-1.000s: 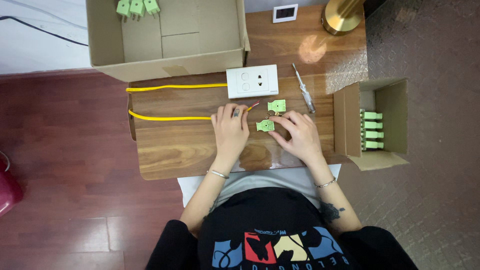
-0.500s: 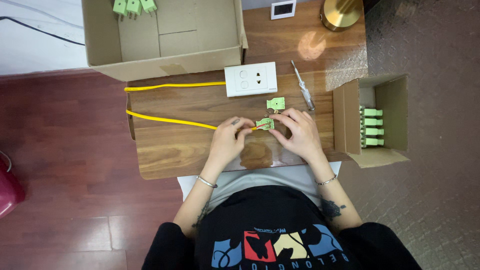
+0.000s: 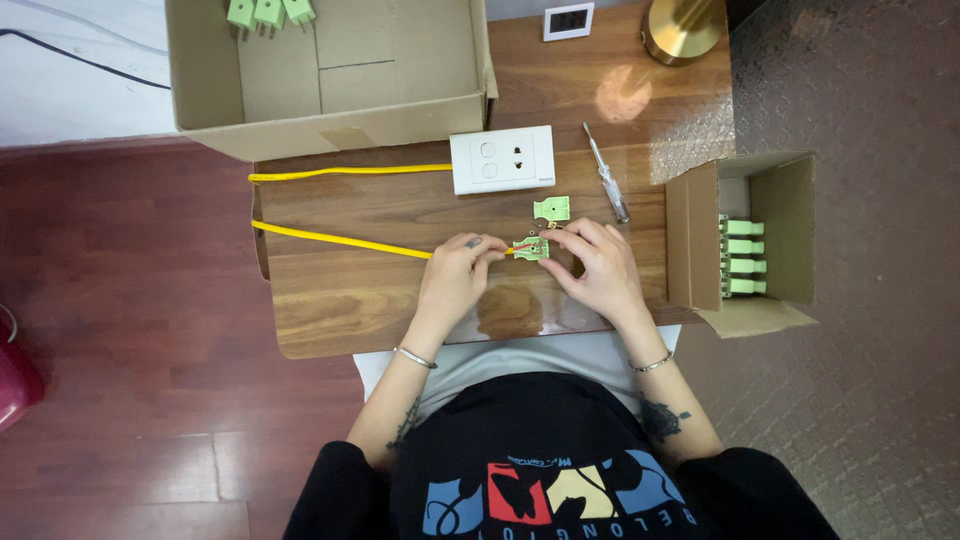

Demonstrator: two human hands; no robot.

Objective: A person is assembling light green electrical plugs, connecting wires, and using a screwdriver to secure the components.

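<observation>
Head camera shows your left hand point(image 3: 455, 270) has brought the yellow wire point(image 3: 340, 241) tip up to the green plug point(image 3: 531, 248), which your right hand point(image 3: 592, 265) now pinches just above the wooden board point(image 3: 330, 310). Left fingers pinch the wire. Before, the plug lay flat.

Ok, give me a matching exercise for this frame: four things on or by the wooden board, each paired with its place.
Things:
1. screwdriver
2. white switch plate
3. yellow cable
4. row of green plugs

Places:
A. inside the small box on the right
B. running in from the left to the hands
C. right of the switch plate
D. by the big box

Pairs: 1-C, 2-D, 3-B, 4-A
</observation>
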